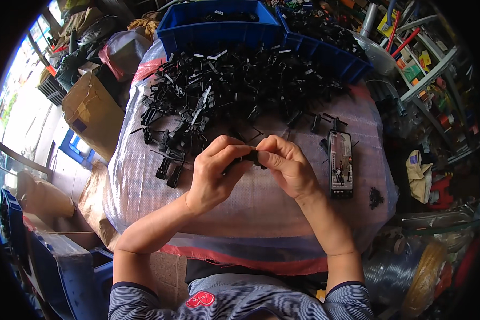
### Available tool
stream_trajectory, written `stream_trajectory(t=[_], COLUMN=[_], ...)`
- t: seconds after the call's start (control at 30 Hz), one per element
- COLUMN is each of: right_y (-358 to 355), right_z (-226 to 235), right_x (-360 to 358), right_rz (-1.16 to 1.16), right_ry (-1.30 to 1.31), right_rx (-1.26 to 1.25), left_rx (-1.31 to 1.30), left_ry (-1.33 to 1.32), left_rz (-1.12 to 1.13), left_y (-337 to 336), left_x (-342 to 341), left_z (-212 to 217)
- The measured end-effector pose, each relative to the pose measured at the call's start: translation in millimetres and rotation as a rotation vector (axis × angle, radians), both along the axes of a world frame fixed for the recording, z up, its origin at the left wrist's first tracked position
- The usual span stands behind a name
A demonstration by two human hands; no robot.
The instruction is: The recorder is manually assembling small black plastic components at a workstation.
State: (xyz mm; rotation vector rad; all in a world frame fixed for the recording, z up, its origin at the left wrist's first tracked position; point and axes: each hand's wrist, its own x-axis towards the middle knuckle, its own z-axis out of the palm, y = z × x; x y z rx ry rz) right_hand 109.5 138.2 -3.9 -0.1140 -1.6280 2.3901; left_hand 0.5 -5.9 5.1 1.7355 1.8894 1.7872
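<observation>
Over the middle of the covered table, my left hand (214, 173) and my right hand (289, 164) meet at the fingertips. Between them is a small black plastic part (257, 158), mostly hidden by the fingers. Both hands are closed on it in a pinch, thumbs against the forefingers. Just beyond lies a big heap of black plastic parts (234, 88) with thin pins sticking out. A few loose ones (170, 170) lie to the left of my left hand. Right of my right hand is a phone (341, 162) with its screen lit.
Two blue bins (218, 31) of black parts stand behind the heap. A small pile of tiny black pieces (376, 198) lies near the table's right edge. Woven plastic sheeting (250, 216) covers the table. Cardboard (90, 109) stands at left, a cluttered metal rack (429, 74) at right.
</observation>
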Motion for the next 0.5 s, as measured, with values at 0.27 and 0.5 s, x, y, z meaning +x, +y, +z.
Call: stream_trajectory(t=[0.27, 0.5], right_y=[-1, -12], right_z=[-1, 12], right_x=[-2, -4], right_rz=[0.081, -0.375], right_ry=[-0.020, 0.290], right_rx=[-0.142, 1.318], left_rx=[-0.063, -0.171], left_ry=[-0.212, -0.995], left_rz=[-0.019, -0.102], left_y=[1, 5], left_x=[-4, -21], left_z=[2, -3])
